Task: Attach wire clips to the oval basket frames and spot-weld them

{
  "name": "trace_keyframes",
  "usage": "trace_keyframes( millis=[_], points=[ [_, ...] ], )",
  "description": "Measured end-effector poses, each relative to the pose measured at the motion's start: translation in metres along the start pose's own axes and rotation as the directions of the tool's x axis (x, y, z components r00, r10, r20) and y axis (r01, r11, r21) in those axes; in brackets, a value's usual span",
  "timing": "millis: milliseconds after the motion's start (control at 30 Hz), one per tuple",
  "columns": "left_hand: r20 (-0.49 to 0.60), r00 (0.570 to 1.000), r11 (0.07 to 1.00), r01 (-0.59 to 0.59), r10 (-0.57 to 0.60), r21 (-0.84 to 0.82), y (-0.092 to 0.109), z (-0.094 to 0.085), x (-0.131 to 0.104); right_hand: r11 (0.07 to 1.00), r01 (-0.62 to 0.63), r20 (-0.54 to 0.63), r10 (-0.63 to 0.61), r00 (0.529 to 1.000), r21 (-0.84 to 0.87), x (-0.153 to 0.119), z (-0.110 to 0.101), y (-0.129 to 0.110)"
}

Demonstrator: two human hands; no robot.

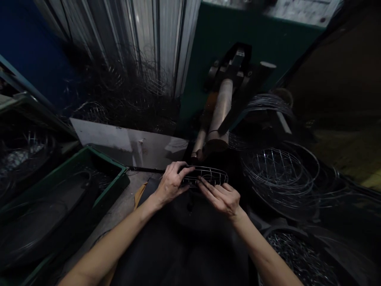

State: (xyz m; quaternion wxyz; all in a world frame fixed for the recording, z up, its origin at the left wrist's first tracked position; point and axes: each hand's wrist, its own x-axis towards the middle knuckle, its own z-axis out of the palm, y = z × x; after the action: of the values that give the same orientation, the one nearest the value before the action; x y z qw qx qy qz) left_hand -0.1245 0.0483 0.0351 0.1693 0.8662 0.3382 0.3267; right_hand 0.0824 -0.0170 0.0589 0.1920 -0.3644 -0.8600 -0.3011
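Observation:
A round wire rack (212, 171) with a rim and crossing wires is tilted nearly edge-on to me, in front of the machine's metal cylinders. My left hand (172, 183) grips its left side, the thumb and fingers closed about the rim. On the near right side, my right hand (222, 197) holds the same rack, its index finger stretched towards the middle of the wires and the other fingers curled at the rim. Dim light hides the exact contact of the fingertips.
A green machine (208, 51) carries a thick metal cylinder (222, 107) just beyond the hands. Round wire racks (276, 171) pile up at right, above a tub of small metal pieces (297, 254). Green crates (122, 169) stand at left, and tangled wire (119, 95) lies behind a pale board (149, 149).

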Motion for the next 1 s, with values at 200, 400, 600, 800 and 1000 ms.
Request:
trace_keyframes(
  millis=[200, 400, 600, 800, 1000],
  points=[
    [0.022, 1.0, 1.0, 0.005, -0.005, 0.011, 0.002, -0.002, 0.006, 1.0, -0.002, -0.016, 0.002, 1.0, -0.009, -0.001, 0.003, 0.004],
    [-0.016, 1.0, 1.0, -0.006, 0.007, 0.028, -0.004, 0.002, 0.012, 1.0, -0.013, -0.01, 0.013, 1.0, 0.005, -0.002, 0.01, 0.01],
    [-0.053, 0.997, 0.998, -0.053, 0.055, 0.046, -0.01, 0.003, 0.015, 1.0, 0.002, -0.031, -0.002, 1.0, 0.008, 0.004, 0.012, 0.014],
    [-0.043, 0.997, 0.996, -0.065, 0.068, 0.056, -0.013, 0.004, 0.017, 0.999, -0.021, -0.016, 0.021, 1.0, 0.025, 0.004, 0.012, 0.015],
    [-0.062, 0.994, 0.995, -0.083, 0.086, 0.057, -0.017, 0.004, 0.015, 0.997, -0.046, 0.0, 0.046, 0.999, 0.06, 0.005, 0.015, 0.016]
  ],
)
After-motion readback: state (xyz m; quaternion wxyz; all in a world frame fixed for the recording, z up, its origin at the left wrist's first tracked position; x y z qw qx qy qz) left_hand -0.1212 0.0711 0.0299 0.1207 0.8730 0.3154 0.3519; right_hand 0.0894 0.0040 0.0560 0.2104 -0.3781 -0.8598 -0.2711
